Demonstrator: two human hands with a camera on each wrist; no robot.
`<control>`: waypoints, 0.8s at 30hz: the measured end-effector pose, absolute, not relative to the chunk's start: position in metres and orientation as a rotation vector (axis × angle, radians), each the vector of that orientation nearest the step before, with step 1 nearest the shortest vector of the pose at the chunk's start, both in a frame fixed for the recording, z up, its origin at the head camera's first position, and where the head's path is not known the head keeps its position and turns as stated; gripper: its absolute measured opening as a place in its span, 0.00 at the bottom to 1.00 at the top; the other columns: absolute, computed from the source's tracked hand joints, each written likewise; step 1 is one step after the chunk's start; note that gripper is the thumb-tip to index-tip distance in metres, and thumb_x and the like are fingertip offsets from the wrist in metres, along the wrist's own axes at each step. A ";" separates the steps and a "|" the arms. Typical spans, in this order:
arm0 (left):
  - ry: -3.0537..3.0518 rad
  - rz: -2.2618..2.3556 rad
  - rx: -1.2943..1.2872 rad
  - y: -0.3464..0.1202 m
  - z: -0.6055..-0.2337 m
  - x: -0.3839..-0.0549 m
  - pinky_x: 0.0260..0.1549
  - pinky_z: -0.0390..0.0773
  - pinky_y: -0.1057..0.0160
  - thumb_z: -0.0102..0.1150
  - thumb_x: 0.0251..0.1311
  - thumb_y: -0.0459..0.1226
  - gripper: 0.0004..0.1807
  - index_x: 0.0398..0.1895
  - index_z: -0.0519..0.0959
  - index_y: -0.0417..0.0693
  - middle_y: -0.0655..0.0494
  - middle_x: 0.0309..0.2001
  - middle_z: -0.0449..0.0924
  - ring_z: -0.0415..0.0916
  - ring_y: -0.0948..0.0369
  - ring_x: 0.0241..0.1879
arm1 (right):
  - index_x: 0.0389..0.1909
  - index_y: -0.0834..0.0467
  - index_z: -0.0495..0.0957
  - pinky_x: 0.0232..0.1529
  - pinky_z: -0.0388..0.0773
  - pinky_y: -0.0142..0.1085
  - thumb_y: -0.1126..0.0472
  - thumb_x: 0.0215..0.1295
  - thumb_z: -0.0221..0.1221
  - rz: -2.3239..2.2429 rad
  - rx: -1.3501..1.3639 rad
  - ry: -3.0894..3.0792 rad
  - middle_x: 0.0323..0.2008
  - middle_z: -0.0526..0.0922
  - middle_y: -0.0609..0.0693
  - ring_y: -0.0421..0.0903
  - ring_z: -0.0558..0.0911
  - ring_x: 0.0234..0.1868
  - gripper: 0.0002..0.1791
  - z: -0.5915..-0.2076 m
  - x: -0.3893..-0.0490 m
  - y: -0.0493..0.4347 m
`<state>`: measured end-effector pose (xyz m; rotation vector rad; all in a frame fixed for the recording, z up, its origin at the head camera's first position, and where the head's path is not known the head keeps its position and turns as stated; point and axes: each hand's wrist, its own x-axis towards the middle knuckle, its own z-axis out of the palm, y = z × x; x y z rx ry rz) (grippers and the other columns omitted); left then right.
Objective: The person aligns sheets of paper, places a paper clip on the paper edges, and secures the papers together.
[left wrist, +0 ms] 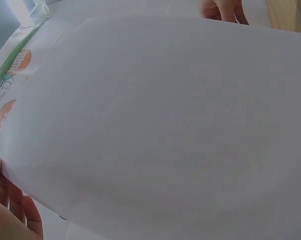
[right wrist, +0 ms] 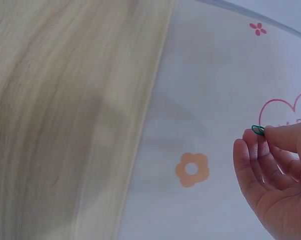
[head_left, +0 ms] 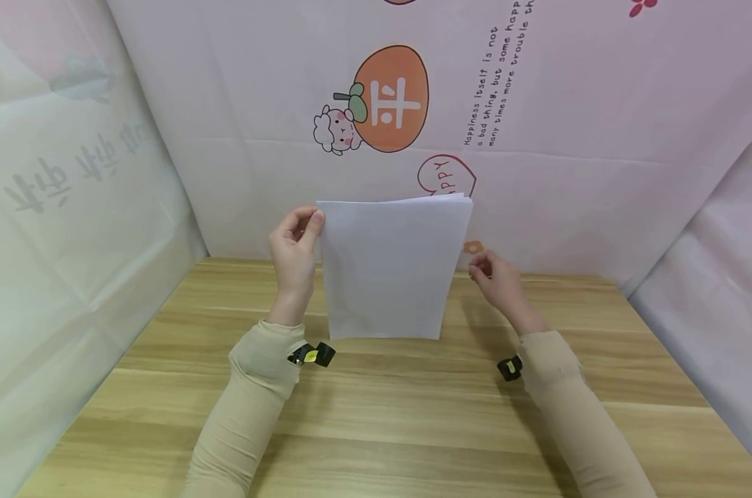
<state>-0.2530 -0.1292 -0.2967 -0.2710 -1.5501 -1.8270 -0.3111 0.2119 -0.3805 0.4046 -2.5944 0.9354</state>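
Note:
A thin stack of white paper sheets [head_left: 391,273] stands upright over the far part of the table, its top edges slightly fanned at the right corner. My left hand [head_left: 296,252] pinches the stack's upper left corner between thumb and fingers. In the left wrist view the white paper [left wrist: 165,115] fills most of the picture. My right hand [head_left: 499,282] is just right of the stack, apart from it. Between its thumb and forefinger it pinches a small green paper clip [right wrist: 258,130], which shows clearly in the right wrist view.
The wood-grain table [head_left: 376,415] stretches beneath both arms. Behind it hangs a pale printed cloth [head_left: 257,104] with an orange fruit, a lamb and lettering. More pale cloth [head_left: 89,242] encloses the left side, and the right side likewise.

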 end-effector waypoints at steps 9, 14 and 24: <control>-1.557 -1.805 -0.289 -0.129 -0.297 -0.253 0.33 0.72 0.71 0.61 0.60 0.37 0.14 0.37 0.79 0.31 0.62 0.31 0.77 0.72 0.64 0.32 | 0.43 0.63 0.74 0.37 0.79 0.44 0.63 0.68 0.54 0.932 0.429 -2.566 0.35 0.82 0.59 0.53 0.82 0.36 0.08 -0.372 -0.301 0.209; -1.561 -1.804 -0.277 -0.129 -0.296 -0.252 0.34 0.72 0.71 0.61 0.60 0.37 0.13 0.37 0.79 0.32 0.62 0.31 0.77 0.72 0.64 0.32 | 0.42 0.64 0.75 0.37 0.80 0.44 0.63 0.68 0.55 0.941 0.455 -2.519 0.33 0.82 0.58 0.52 0.82 0.34 0.08 -0.370 -0.297 0.206; -1.540 -1.835 -0.273 -0.127 -0.295 -0.252 0.35 0.73 0.72 0.61 0.59 0.35 0.13 0.38 0.78 0.29 0.61 0.31 0.77 0.72 0.64 0.32 | 0.40 0.64 0.76 0.35 0.82 0.40 0.64 0.66 0.56 0.907 0.516 -2.423 0.32 0.83 0.58 0.51 0.83 0.33 0.07 -0.365 -0.286 0.201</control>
